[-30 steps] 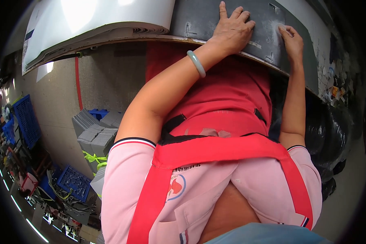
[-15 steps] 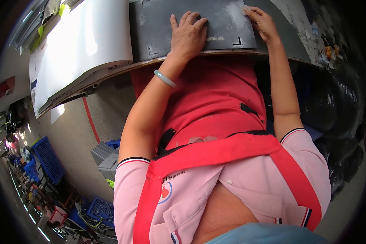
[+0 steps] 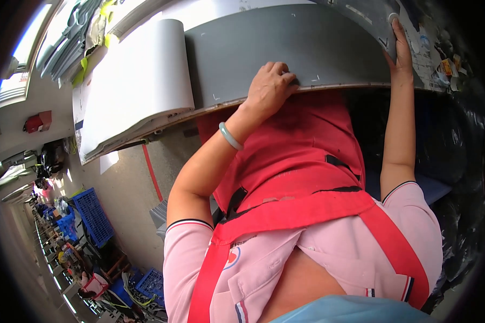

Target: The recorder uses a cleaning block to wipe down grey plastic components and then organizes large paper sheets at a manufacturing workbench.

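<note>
My right hand grips the edge of a grey template board with corner-shaped cut-outs, raised and tilted at the far right. A white round disc, like tailor's chalk, shows at the fingertips of that hand. Below the board lies a dark grey sheet of material bearing small white corner marks. My left hand rests at the sheet's near edge with its fingers curled in; a small dark patch shows at the fingertips, and what they hold, if anything, is hidden.
A thick white sheet roll or folded stack lies left of the dark sheet on the table. Grey strips hang at the far left. Blue crates stand on the floor at left, black plastic bags at right.
The template board has been lifted off the dark sheet and carried right by my right hand, baring white corner marks. My left hand has left the board and curled at the table's near edge.
</note>
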Demonstrator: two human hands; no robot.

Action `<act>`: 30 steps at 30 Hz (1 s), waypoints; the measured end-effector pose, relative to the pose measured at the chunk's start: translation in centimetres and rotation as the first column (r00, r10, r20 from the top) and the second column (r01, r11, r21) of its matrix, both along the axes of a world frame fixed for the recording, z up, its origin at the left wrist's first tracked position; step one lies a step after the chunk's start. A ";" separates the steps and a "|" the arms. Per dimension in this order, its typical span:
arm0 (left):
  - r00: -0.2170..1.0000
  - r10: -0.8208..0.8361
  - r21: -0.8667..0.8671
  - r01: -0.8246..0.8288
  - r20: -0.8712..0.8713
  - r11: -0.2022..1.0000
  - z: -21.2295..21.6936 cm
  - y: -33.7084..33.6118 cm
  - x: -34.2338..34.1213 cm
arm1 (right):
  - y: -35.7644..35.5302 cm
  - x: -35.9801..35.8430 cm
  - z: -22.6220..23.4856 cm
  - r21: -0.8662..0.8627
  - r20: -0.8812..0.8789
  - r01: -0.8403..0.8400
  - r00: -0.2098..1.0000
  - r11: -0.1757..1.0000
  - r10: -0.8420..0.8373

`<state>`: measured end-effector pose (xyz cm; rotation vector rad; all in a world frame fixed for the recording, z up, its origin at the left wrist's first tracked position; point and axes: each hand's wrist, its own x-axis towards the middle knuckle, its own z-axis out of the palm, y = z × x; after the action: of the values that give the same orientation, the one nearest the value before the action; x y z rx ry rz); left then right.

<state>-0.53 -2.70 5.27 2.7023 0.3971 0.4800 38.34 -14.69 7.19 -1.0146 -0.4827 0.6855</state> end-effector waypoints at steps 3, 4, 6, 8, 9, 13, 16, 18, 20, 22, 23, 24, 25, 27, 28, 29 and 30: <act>0.999 0.026 0.148 -0.023 -0.018 0.989 -2.7 0.7 -1.2 | -0.1 -3.4 -0.6 0.086 -0.163 0.055 0.986 0.995 -0.040; 0.999 0.027 0.141 -0.024 -0.018 0.990 -2.7 0.5 -1.2 | -0.9 -3.7 -0.6 0.053 -0.216 0.123 0.970 0.991 -0.109; 0.997 -0.013 0.143 0.023 -0.071 0.989 -1.5 0.5 0.2 | -2.0 -3.1 -1.0 0.021 -0.268 0.200 0.945 0.979 -0.188; 0.988 -0.047 0.108 0.064 -0.146 0.992 -1.1 -0.3 1.4 | -4.1 -1.4 -2.3 0.089 -0.253 0.239 0.944 0.967 -0.210; 0.991 -0.070 0.099 0.082 -0.116 0.992 -1.1 -0.6 2.3 | -4.8 -0.5 -2.8 0.082 -0.256 0.244 0.942 0.966 -0.216; 0.991 -0.106 0.108 0.115 -0.081 0.988 -1.3 -1.5 5.5 | -5.4 1.1 -1.8 0.072 -0.219 0.257 0.947 0.964 -0.236; 0.996 -0.090 0.037 0.090 0.013 0.995 -2.1 -1.7 6.8 | -4.7 1.2 0.4 0.050 -0.191 0.315 0.935 0.948 -0.300; 0.996 -0.066 0.019 0.065 0.056 0.998 -2.0 -1.8 6.8 | -4.6 2.9 -0.1 0.057 -0.118 0.419 0.904 0.906 -0.411; 0.990 -0.048 0.034 0.044 0.134 0.998 -2.8 -1.8 6.0 | -4.5 4.7 -0.7 0.005 -0.060 0.465 0.884 0.885 -0.464; 0.987 -0.045 0.067 0.036 0.151 0.997 -3.1 -1.7 5.6 | -4.4 5.7 -0.8 -0.050 -0.053 0.496 0.866 0.867 -0.498; 0.986 -0.061 0.057 0.052 0.156 0.997 -2.9 -1.8 5.6 | -4.9 6.7 -1.0 -0.099 -0.050 0.511 0.855 0.854 -0.517; 0.989 -0.061 0.054 0.054 0.136 0.997 -2.7 -2.0 5.8 | -5.6 7.7 -1.0 -0.105 -0.042 0.524 0.847 0.845 -0.530; 0.990 -0.066 0.050 0.060 0.124 0.997 -2.5 -2.5 6.2 | -7.0 9.6 -1.5 -0.227 -0.006 0.547 0.827 0.806 -0.562; 0.990 -0.071 0.041 0.067 0.124 0.997 -2.4 -2.8 6.4 | -7.7 10.7 -1.7 -0.343 0.023 0.550 0.816 0.762 -0.578; 0.991 -0.064 0.042 0.059 0.115 0.997 -2.4 -2.6 6.2 | -7.5 10.6 -1.5 -0.378 0.036 0.555 0.809 0.741 -0.587; 0.992 -0.058 0.046 0.053 0.114 0.998 -2.5 -2.5 6.1 | -7.3 10.3 -1.1 -0.412 0.052 0.562 0.800 0.717 -0.597; 0.994 -0.040 0.034 0.037 0.105 0.999 -2.5 -2.4 5.9 | -7.0 10.1 -0.7 -0.410 0.049 0.557 0.804 0.722 -0.592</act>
<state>5.41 -5.10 2.76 2.6955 0.3098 0.6199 48.39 -21.68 6.48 -1.4381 0.0828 0.2554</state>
